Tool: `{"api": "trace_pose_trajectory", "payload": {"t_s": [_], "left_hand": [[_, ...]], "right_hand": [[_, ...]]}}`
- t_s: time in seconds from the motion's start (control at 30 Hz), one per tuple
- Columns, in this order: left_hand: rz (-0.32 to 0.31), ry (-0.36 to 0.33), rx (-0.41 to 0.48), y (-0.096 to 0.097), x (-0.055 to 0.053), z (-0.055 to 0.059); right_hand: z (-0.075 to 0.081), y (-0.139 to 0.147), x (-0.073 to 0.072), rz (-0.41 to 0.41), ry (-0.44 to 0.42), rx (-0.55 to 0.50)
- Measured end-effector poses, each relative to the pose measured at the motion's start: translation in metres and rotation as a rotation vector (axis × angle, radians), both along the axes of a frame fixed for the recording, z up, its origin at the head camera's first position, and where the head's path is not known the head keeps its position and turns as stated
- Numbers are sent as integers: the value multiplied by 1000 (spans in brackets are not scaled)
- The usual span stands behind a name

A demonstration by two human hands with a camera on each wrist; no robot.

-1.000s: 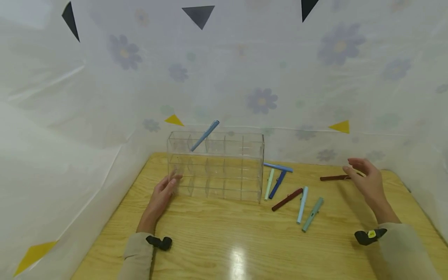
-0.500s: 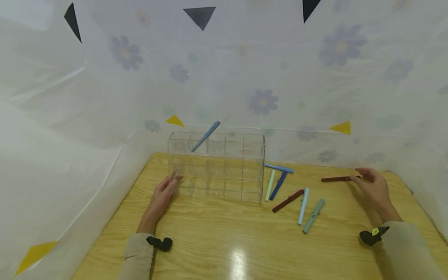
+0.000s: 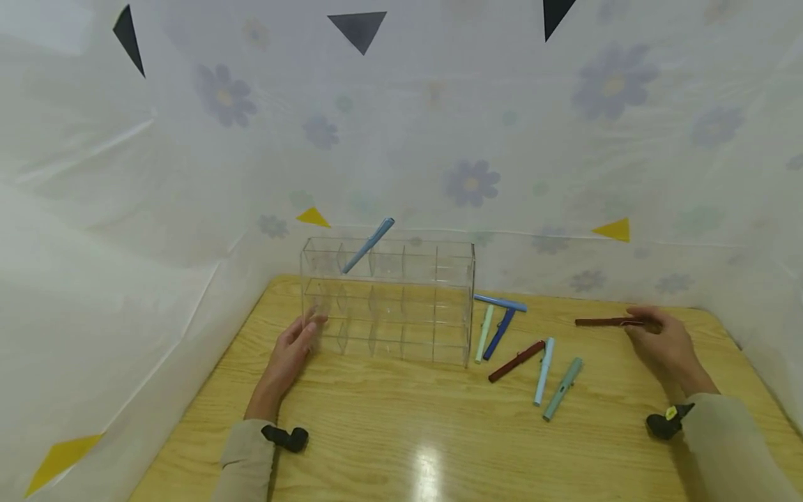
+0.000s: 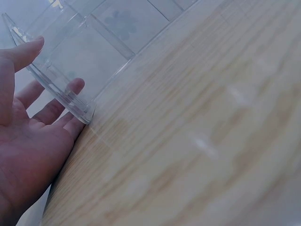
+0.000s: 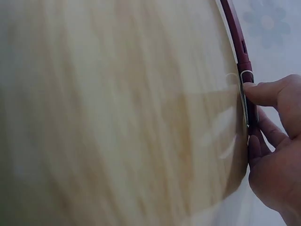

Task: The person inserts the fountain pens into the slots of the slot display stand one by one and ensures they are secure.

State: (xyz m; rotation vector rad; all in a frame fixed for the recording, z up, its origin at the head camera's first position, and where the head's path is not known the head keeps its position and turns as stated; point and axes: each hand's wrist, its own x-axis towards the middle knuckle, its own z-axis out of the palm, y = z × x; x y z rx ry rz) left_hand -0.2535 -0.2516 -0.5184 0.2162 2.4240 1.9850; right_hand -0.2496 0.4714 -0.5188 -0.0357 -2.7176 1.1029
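Note:
My left hand (image 3: 292, 346) holds the lower left side of a clear divided display rack (image 3: 417, 322). In the left wrist view its thumb (image 4: 29, 52) is at the front edge, with the other fingers behind the side wall. A blue pen (image 3: 369, 245) lies aslant at the rack's top compartments. Far to the right, my right hand (image 3: 668, 344) pinches a dark red pen (image 3: 596, 322) lying along the back of the table. The right wrist view has the thumb on the pen's dark red barrel (image 5: 239, 42), near its wire clip, and fingers on the far side.
Right of the rack lie a blue pen (image 3: 500, 302), a pale green pen (image 3: 484, 335) and a navy pen (image 3: 499, 335). Nearer are another dark red pen (image 3: 516, 361), a light blue pen (image 3: 544, 373) and a green pen (image 3: 562, 389). White sheeting (image 3: 389, 139) walls the table.
My right hand has come down onto the dark red pen at the back right, and its thumb and fingers have closed on it. The left hand and the rack stay where they were.

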Motion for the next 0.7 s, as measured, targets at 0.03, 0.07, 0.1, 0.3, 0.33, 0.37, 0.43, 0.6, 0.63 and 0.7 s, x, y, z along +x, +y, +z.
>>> {"api": "trace_pose_trajectory", "payload": {"t_s": [0.03,0.07,0.1,0.3,0.33,0.37,0.43,0.6,0.63,0.7], "left_hand": [[1,-1,-5,0,0,0],[2,-2,-7,0,0,0],[2,-2,-9,0,0,0],[2,1,-5,-1,-1,0],[-1,5,-4,-1,-1,0],[-3,9,-5,-1,-1,0],[-7,11,-6,0,-1,0],[-5,10,-4,0,-1,-1],[-1,10,-7,0,-1,-1],[0,5,-12,-1,0,-1]], "right_hand": [[-1,0,0,8,15,10],[-2,0,0,19,31,17],[-2,-1,0,27,46,22],[-2,-5,3,74,49,39],[-1,-5,4,78,43,41],[-1,-6,5,78,41,44],[-1,-6,7,79,37,42],[4,-8,11,72,50,9],[6,-8,12,69,54,4],[11,-9,12,70,69,-10]]}}
